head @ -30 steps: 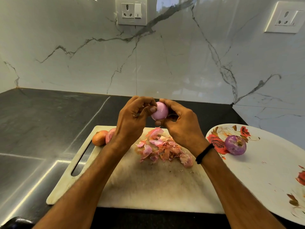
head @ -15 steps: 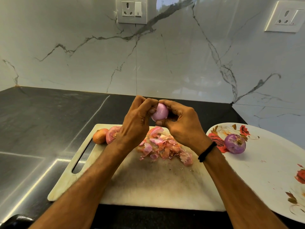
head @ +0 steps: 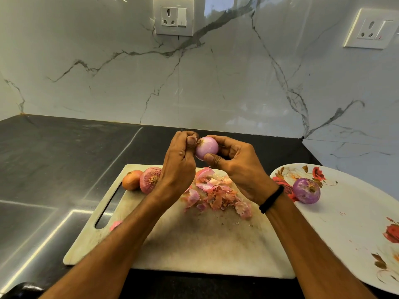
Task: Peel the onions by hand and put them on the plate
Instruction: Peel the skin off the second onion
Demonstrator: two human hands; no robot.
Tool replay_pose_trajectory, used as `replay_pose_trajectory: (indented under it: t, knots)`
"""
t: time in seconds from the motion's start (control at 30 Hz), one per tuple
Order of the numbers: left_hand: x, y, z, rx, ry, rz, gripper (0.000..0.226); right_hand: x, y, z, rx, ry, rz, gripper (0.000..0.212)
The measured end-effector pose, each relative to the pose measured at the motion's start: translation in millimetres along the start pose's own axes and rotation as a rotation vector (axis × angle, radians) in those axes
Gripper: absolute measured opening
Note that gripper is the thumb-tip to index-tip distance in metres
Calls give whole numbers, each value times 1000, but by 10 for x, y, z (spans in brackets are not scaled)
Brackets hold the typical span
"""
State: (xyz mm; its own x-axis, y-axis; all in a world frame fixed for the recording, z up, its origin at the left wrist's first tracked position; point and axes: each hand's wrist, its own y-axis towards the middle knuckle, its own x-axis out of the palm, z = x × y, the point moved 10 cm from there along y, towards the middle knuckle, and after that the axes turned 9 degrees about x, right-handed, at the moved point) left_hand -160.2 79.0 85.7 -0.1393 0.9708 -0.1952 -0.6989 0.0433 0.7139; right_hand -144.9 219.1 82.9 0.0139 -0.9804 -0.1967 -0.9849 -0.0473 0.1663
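a dark stone surface [head: 54,169] runs below a white marble wall [head: 86,61]. on the surface lies a pale cutting board [head: 194,244], with its handle slot at the left. at the board's far left corner sit a brown onion [head: 131,180] and, right against it, a pink onion [head: 150,180], both in their skins. a small pink scrap [head: 115,225] lies near the slot. next comes the left hand [head: 179,167], raised above the board with fingers curled, its thumb pressed to the rooty end of a pale onion [head: 206,147]. this pale onion, mostly bare of skin, is held in the air between the two hands. below it, a heap of pink and orange skins [head: 216,190] lies on the board. the right hand [head: 239,169] grips the pale onion from the right, thumb in front and fingers curled behind. a black band [head: 271,199] circles that wrist. farthest right, a white flowered plate [head: 356,223] rests on the surface just beside the board, with one purple onion [head: 306,190] on its left part.
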Motion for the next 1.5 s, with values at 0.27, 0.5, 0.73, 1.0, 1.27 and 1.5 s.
replay_pose_trajectory:
  t: [0.27,0.5,0.73,1.0,1.27,1.5]
  knots:
    - [-141,11,-7,-117,-179,114,24,-119,9,-64,-19,56,18,53]
    - [-108,-2,49,-20,-56,71,20,-185,19,-89,-65,-29,97,54]
    - [-176,-4,110,-30,-51,127,23,-195,3,-151,-165,-154,195,59]
    - [-176,-57,11,-157,-8,135,11,-103,-31,-150,-276,-336,286,56]
    - [-112,-66,21,-82,285,60,13,-2,-56,-151,-302,-392,299,56]
    - [-60,-74,-47,-145,143,46,16,-98,14,-103,-155,-262,174,57]
